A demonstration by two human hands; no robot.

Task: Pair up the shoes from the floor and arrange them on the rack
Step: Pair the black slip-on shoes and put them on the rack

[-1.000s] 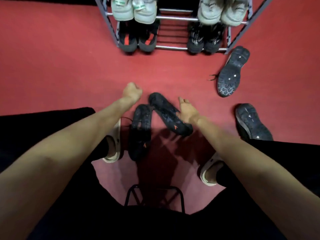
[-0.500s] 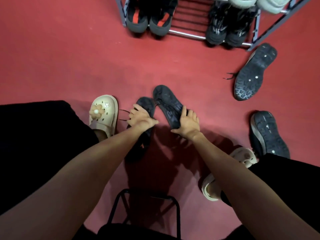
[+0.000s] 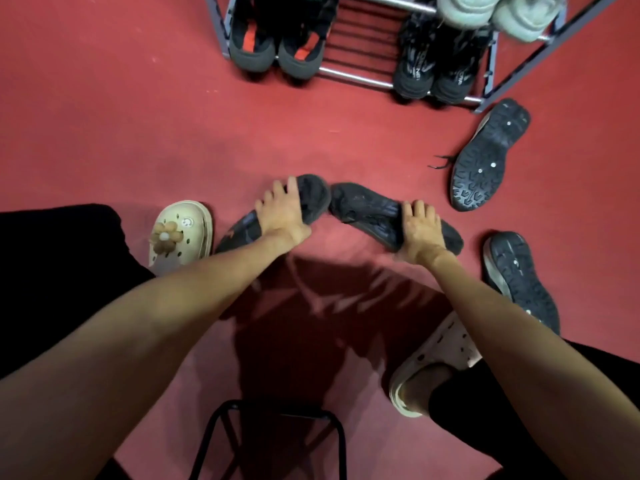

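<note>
Two dark shoes lie on the red floor in front of me, toes almost touching. My left hand (image 3: 282, 213) grips the left dark shoe (image 3: 313, 199) across its middle. My right hand (image 3: 420, 230) grips the right dark shoe (image 3: 363, 209) near its heel end. Two more black shoes lie sole up on the floor: one (image 3: 490, 155) by the rack's right foot, one (image 3: 519, 278) beside my right leg. The metal shoe rack (image 3: 360, 79) at the top holds a black-and-orange pair (image 3: 277, 46), a black pair (image 3: 433, 71) and pale shoes (image 3: 495, 12) above.
My feet wear cream clogs, the left clog (image 3: 181, 232) with a flower charm and the right clog (image 3: 440, 365) near the right forearm. A black metal stool frame (image 3: 273, 434) stands at the bottom centre. Red floor stretches open to the left of the rack.
Both hands have come down and closed on the two dark shoes. The shoes have swung from a narrow V to spread wide, toes nearly meeting. The view has tilted down.
</note>
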